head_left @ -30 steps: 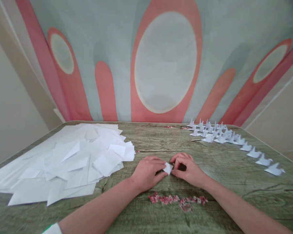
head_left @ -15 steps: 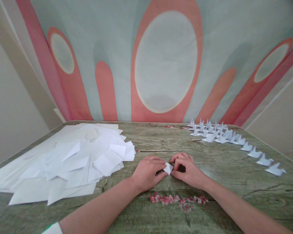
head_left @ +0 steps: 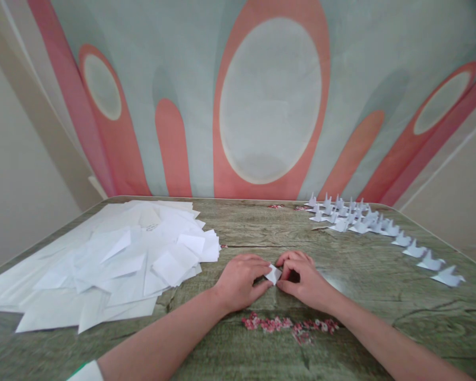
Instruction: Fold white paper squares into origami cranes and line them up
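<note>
A small folded piece of white paper (head_left: 273,274), showing as a diamond shape, is held low over the table between my two hands. My left hand (head_left: 244,280) grips its left side, with the thumb below and the fingers above. Its right corner is pinched by my right hand (head_left: 303,278), whose thumb and curled index finger meet at the paper's edge. Parts of the paper are hidden behind the fingers.
A spread pile of white paper sheets (head_left: 170,267) covers the table's left side. Several folded paper cranes (head_left: 412,248) stand in rows at the right and back right. The wood-patterned table (head_left: 246,225) has printed pink blossoms and meets a patterned backdrop (head_left: 269,100).
Both hands keep their hold on the folded paper. The right hand's fingers have shifted very slightly; otherwise almost nothing differs.
</note>
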Demonstrator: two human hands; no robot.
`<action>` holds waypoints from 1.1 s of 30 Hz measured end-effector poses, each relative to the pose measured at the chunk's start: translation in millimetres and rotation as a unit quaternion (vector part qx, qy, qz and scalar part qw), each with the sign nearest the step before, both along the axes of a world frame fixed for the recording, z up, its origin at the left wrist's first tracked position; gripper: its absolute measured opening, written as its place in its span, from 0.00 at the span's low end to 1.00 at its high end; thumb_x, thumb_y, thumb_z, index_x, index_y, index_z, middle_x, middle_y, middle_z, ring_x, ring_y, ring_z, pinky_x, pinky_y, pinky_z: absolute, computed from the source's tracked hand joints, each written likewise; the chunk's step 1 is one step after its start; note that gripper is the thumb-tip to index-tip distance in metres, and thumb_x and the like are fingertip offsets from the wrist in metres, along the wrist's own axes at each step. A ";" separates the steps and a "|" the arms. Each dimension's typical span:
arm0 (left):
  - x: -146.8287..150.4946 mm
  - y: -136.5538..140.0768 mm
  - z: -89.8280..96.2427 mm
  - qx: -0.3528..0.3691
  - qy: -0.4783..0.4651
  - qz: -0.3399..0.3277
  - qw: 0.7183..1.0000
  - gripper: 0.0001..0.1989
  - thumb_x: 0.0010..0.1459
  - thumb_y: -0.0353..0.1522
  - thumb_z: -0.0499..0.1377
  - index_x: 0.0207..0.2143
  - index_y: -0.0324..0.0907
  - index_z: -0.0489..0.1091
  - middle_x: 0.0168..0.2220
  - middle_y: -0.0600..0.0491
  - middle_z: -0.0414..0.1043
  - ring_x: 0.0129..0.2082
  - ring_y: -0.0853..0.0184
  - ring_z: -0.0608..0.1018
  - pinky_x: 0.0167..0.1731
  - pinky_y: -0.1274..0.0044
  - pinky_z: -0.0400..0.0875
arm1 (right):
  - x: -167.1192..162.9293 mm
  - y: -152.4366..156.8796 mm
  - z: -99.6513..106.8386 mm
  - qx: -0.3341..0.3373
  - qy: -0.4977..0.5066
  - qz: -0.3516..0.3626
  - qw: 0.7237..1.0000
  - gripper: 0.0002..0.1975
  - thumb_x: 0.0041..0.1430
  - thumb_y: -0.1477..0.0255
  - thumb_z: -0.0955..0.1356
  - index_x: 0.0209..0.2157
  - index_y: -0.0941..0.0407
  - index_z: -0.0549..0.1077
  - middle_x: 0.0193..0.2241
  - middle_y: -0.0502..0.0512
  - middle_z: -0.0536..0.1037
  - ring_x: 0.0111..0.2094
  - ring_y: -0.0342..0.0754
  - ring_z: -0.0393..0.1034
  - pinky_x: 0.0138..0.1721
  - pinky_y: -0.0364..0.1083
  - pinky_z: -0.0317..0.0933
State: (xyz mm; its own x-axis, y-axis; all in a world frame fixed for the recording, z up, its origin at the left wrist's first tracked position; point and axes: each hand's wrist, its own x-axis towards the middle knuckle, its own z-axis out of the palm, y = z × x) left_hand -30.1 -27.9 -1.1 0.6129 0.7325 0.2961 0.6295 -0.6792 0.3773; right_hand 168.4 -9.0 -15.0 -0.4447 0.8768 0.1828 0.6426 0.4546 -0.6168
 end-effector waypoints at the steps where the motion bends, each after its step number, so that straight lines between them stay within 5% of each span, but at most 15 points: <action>1: 0.0 -0.1 0.1 -0.001 -0.001 0.000 1.000 0.11 0.57 0.35 0.54 0.41 0.44 0.70 0.44 0.54 0.73 0.45 0.64 0.71 0.49 0.72 0.61 | -1.1 -1.4 0.4 0.000 0.001 -0.001 1.000 0.06 0.42 0.73 0.70 0.18 0.55 0.68 0.35 0.50 0.72 0.41 0.50 0.62 0.45 0.52 0.47; 33: 2.1 8.9 -10.9 -0.090 -0.115 0.065 0.987 0.13 0.49 0.28 0.58 0.39 0.46 0.73 0.38 0.55 0.75 0.40 0.66 0.73 0.46 0.74 0.64 | -5.2 -6.0 1.9 -0.003 0.014 -0.008 1.000 0.06 0.44 0.73 0.69 0.19 0.54 0.67 0.34 0.51 0.72 0.41 0.51 0.63 0.45 0.52 0.49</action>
State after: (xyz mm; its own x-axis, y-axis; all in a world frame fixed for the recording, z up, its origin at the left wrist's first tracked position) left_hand -28.1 -19.0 -12.0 0.4414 0.8544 0.2742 0.5903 -0.5067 0.6284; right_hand 163.2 -15.0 -13.0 -0.4261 0.8844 0.1907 0.6317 0.4417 -0.6371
